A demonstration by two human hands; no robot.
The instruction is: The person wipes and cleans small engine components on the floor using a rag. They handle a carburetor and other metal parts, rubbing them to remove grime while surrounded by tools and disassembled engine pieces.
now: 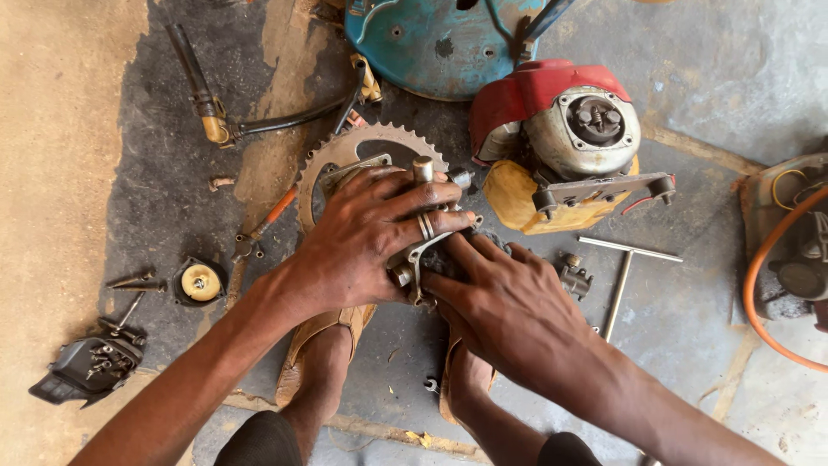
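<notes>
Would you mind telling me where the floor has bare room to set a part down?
Free: the sandy strip left of the black hose, and the grey floor right of the T-handle wrench. Crowded: around both hands, left hand and right hand, by the sprocket and engine.

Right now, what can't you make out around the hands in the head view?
- Metal part: mostly covered by the left hand and right hand; shape unclear.
- Sprocket: lower half hidden under the left hand.
- Blue housing: cut off by the top edge.
- Orange hose: runs off the right edge.
- Black tray's small fasteners: too small to tell apart.
</notes>
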